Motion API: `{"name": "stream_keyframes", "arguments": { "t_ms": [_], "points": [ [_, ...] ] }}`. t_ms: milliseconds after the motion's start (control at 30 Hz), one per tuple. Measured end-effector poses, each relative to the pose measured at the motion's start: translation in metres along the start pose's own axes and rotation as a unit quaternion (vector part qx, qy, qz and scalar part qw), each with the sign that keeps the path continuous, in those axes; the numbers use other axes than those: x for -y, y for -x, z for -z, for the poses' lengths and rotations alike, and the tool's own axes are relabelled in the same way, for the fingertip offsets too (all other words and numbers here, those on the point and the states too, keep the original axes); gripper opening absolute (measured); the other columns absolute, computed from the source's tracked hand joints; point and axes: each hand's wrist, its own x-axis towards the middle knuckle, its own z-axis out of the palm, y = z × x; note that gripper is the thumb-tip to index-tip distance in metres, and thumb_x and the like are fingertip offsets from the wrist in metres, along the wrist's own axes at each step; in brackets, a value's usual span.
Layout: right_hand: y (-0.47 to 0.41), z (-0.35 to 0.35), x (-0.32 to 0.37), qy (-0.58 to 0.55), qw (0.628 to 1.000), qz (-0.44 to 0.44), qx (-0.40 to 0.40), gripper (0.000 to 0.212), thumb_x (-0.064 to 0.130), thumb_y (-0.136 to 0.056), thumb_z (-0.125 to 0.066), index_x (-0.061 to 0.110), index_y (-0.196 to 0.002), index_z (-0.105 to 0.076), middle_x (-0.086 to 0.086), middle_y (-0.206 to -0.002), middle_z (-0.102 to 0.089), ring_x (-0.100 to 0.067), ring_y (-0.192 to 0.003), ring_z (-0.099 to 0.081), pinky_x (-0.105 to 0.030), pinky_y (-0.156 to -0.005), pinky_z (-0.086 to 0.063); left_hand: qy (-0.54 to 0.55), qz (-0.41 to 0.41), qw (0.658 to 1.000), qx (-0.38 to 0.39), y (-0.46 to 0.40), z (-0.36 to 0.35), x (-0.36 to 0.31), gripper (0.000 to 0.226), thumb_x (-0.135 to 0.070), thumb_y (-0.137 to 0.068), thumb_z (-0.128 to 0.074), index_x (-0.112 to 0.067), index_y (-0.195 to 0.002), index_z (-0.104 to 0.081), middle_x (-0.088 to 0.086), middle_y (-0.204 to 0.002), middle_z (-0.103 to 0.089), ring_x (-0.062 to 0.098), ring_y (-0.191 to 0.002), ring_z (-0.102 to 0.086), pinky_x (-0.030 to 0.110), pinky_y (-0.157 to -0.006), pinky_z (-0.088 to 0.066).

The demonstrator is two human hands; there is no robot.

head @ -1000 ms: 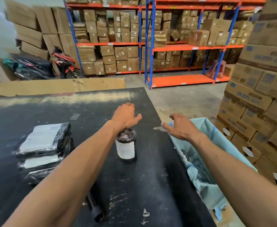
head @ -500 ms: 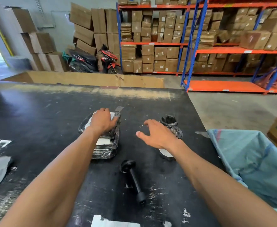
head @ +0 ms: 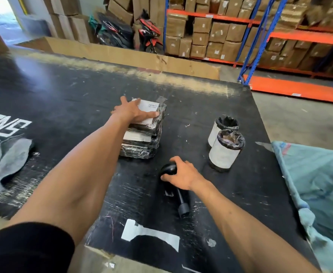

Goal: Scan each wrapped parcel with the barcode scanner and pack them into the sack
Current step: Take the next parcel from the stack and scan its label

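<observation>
With both arms out over black worktop (head: 67,91): left hand (head: 131,113) flat, fingers spread, palm down on top parcel (head: 151,113) of stack (head: 142,134). Not gripping, just pressing on white label. Stack = flat parcels in black film, mid-worktop, toward far edge.

Right hand (head: 181,174) curled round head of scanner (head: 170,169), fingers closed on it. Scanner lying on worktop, handle (head: 182,201) pointing toward near edge, just right of stack's near end.

Two round parcels upright near right edge: near one (head: 223,152) and far one (head: 221,129), touching or almost, can't tell which. Both white-bodied, black film bunched on top. Clear of both hands.

Sack (head: 317,186), pale blue, hanging open just off right edge of worktop, mouth up. Contents not visible.

White torn label (head: 152,235) stuck near near edge. Grey patch (head: 6,158) and white lettering (head: 6,125) at left edge.

Behind far edge: cardboard sheet (head: 122,54), motorbike (head: 150,34), orange-and-blue racks (head: 260,36) full of cartons.
</observation>
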Motion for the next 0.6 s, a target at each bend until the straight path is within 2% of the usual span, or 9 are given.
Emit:
{"name": "stream_keyframes", "arguments": {
  "t_ms": [67,167,233,300,333,400,500,600],
  "points": [
    [0.0,-0.004,-0.001,-0.068,0.997,-0.023,-0.008,0.083,0.053,-0.084,-0.079,0.035,-0.154,-0.038,-0.011,-0.14,-0.056,-0.031,-0.124,-0.058,-0.037,-0.103,-0.051,-0.017,0.01,0.999,0.027,-0.006,0.005,0.001,0.136,-0.105,-0.048,-0.049,-0.041,-0.161,-0.007,0.019,-0.165,-0.01,0.051,-0.147,-0.022,0.063,-0.116,-0.029],
    [0.002,-0.008,-0.005,-0.139,0.99,-0.037,-0.013,0.078,0.044,-0.084,-0.081,0.038,-0.151,-0.042,-0.009,-0.137,-0.059,-0.025,-0.115,-0.06,-0.029,-0.091,-0.049,-0.026,0.003,0.997,0.073,-0.011,0.015,0.002,0.157,-0.107,-0.031,-0.052,-0.036,-0.162,-0.002,0.009,-0.169,-0.015,0.04,-0.152,-0.021,0.059,-0.121,-0.023],
    [0.001,-0.011,-0.009,-0.176,0.983,-0.038,-0.023,0.073,0.038,-0.08,-0.081,0.041,-0.145,-0.048,-0.005,-0.132,-0.063,-0.022,-0.115,-0.061,-0.028,-0.092,-0.047,-0.019,-0.001,0.997,0.071,-0.008,0.016,0.002,0.151,-0.104,-0.037,-0.055,-0.034,-0.162,-0.006,0.005,-0.169,-0.016,0.038,-0.153,-0.022,0.059,-0.121,-0.02],
    [0.0,-0.012,-0.013,-0.244,0.968,-0.04,-0.028,0.067,0.034,-0.072,-0.081,0.042,-0.134,-0.056,-0.003,-0.115,-0.071,-0.021,-0.103,-0.068,-0.038,-0.093,-0.057,-0.031,-0.003,0.999,0.04,-0.003,0.014,-0.001,0.141,-0.103,-0.045,-0.056,-0.037,-0.161,-0.01,0.005,-0.168,-0.022,0.042,-0.15,-0.026,0.06,-0.118,-0.02],
    [0.0,-0.011,-0.014,-0.294,0.955,-0.038,-0.03,0.063,0.029,-0.071,-0.081,0.039,-0.129,-0.058,-0.003,-0.102,-0.073,-0.02,-0.089,-0.069,-0.043,-0.086,-0.062,-0.026,-0.005,0.999,0.023,-0.003,0.013,-0.001,0.14,-0.102,-0.044,-0.057,-0.039,-0.161,-0.012,0.006,-0.167,-0.026,0.043,-0.149,-0.029,0.059,-0.117,-0.024],
    [0.003,-0.001,-0.015,-0.371,0.927,-0.027,-0.043,0.054,0.018,-0.079,-0.08,0.032,-0.127,-0.058,-0.006,-0.083,-0.07,-0.019,-0.066,-0.063,-0.038,-0.062,-0.059,0.017,-0.012,1.0,-0.002,0.004,0.016,-0.002,0.134,-0.095,-0.048,-0.067,-0.042,-0.16,-0.017,0.006,-0.164,-0.032,0.041,-0.148,-0.031,0.056,-0.115,-0.033],
    [0.005,0.024,-0.011,-0.463,0.881,0.0,-0.097,0.049,0.017,-0.088,-0.079,0.029,-0.13,-0.055,-0.01,-0.079,-0.067,-0.023,-0.058,-0.057,-0.033,-0.054,-0.05,0.074,-0.022,0.996,-0.043,0.012,0.016,0.003,0.122,-0.087,-0.052,-0.074,-0.045,-0.156,-0.028,0.009,-0.16,-0.04,0.038,-0.145,-0.038,0.052,-0.108,-0.042],
    [0.01,0.056,0.01,-0.548,0.824,0.04,-0.136,0.043,0.02,-0.095,-0.076,0.026,-0.13,-0.052,-0.009,-0.084,-0.068,-0.023,-0.055,-0.058,-0.033,-0.05,-0.055,0.113,-0.034,0.99,-0.082,0.022,0.011,0.007,0.119,-0.091,-0.048,-0.072,-0.051,-0.152,-0.031,0.015,-0.153,-0.043,0.038,-0.141,-0.041,0.051,-0.103,-0.046]
  ]
}}
